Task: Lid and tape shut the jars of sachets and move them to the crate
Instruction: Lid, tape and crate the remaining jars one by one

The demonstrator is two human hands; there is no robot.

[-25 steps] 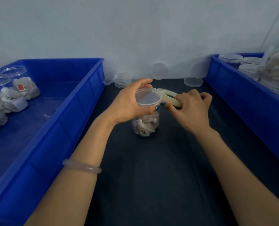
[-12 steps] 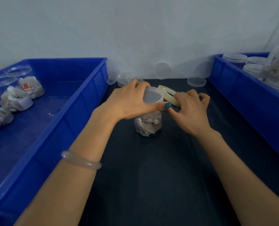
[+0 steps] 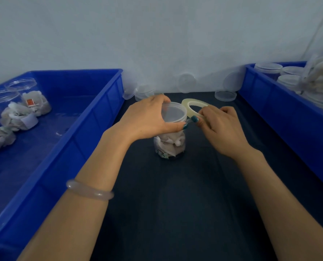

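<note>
While standing upright on the dark table (image 3: 175, 204), packed with sachets and capped by a clear lid (image 3: 173, 113): jar (image 3: 171, 146), midway between two blue crates. Clasped round the lid's rim by left hand (image 3: 147, 119), fingers curled. Just right of the lid, tape roll (image 3: 191, 108) pinched in right hand (image 3: 223, 129). Left crate (image 3: 62, 147) with other jars (image 3: 25, 106) of sachets; right crate (image 3: 289, 119) with lidded jars (image 3: 268, 67). Spare lids (image 3: 225, 95) along the wall.

Blue crates (image 3: 92, 117), dark table (image 3: 175, 204), pale yellowish tape roll (image 3: 190, 106), teal nails (image 3: 194, 119).
</note>
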